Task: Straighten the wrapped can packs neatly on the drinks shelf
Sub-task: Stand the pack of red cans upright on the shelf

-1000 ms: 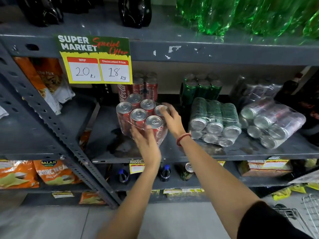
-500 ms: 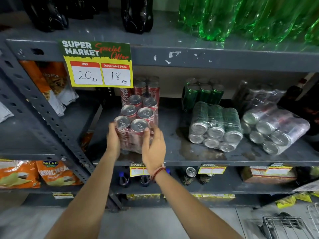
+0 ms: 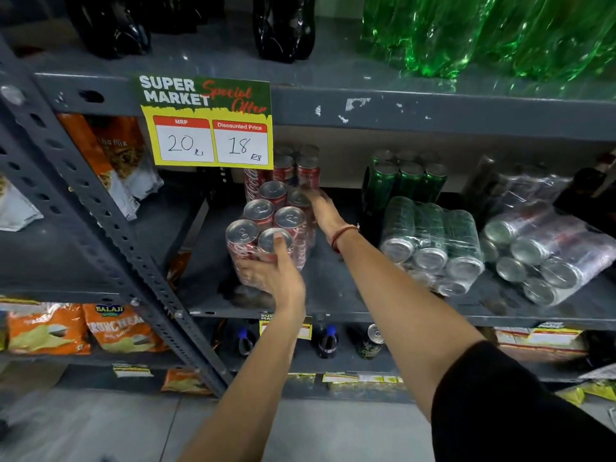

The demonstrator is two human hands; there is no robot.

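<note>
A shrink-wrapped pack of red cola cans point(image 3: 266, 225) stands upright on the grey drinks shelf point(image 3: 333, 295), its can tops facing up. My left hand point(image 3: 275, 275) grips the pack's near end, thumb on a front can top. My right hand point(image 3: 321, 208) presses against the pack's far right corner, fingers spread. A wrapped green can pack point(image 3: 433, 245) lies on its side to the right. Further right, a wrapped silver can pack point(image 3: 546, 258) also lies on its side, skewed.
Upright red cans point(image 3: 296, 168) and green cans point(image 3: 406, 181) stand behind the packs. A price sign point(image 3: 206, 121) hangs from the shelf above. A slanted grey upright point(image 3: 116, 235) crosses at left. Snack bags point(image 3: 110, 158) sit left, bottles point(image 3: 326, 341) on the shelf below.
My right hand has left the pack's near face and reached to its far right corner. My left hand slid from the left side to the near end. The pack sits slightly further back.
</note>
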